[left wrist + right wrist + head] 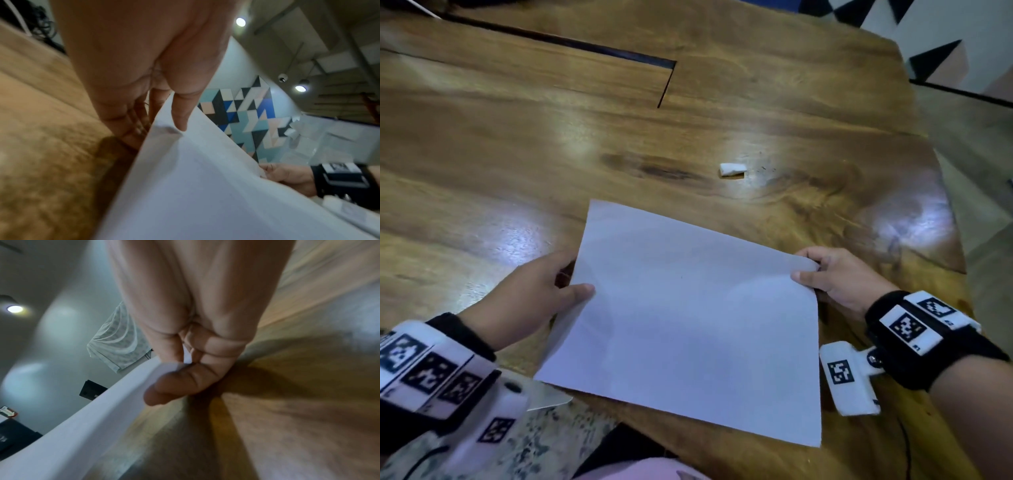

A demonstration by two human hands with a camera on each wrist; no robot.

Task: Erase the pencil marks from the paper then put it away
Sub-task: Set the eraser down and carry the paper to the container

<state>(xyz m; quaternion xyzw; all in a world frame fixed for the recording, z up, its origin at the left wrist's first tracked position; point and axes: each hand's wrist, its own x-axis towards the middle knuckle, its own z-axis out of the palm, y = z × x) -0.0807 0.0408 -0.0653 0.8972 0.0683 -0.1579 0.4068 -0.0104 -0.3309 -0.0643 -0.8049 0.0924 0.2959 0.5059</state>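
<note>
Paper: a plain white sheet of paper (pixel 688 318) held up off the wooden tabletop (pixel 517 154) near its front edge, one hand on each side; the sheet sits at a slant, its near corner reaching past the tabletop edge toward the person.
Marks on the paper: the facing side looks blank (any faint pencil marks are too small to tell).
Left hand: the left hand (pixel 534 294) holds the sheet's left edge, thumb on top and the fingers (pixel 131 120) tucked underneath, pinching the paper; in the left wrist view the thumb tip dents the sheet slightly.
Right hand: the right hand (pixel 842 277) pinches the sheet's far right corner, thumb on the upper face and curled fingers (pixel 218 347) beneath; the corner bends up a little in its grip.
Eraser: a small white eraser (pixel 732 169) lies alone on the tabletop beyond the paper, well apart from both hands, with a few dark crumbs (pixel 765 168) scattered just to its right.
Wristbands: each wrist wears a black band with white blocks printed in black-and-white square codes (pixel 907 325).
Tabletop: glossy brown wood with bright patches of reflected light and a dark narrow slot (pixel 558 42) running across the far side.
Background: a wall (pixel 246 113) of blue, black, white and pink triangles shows beyond the tabletop.
</note>
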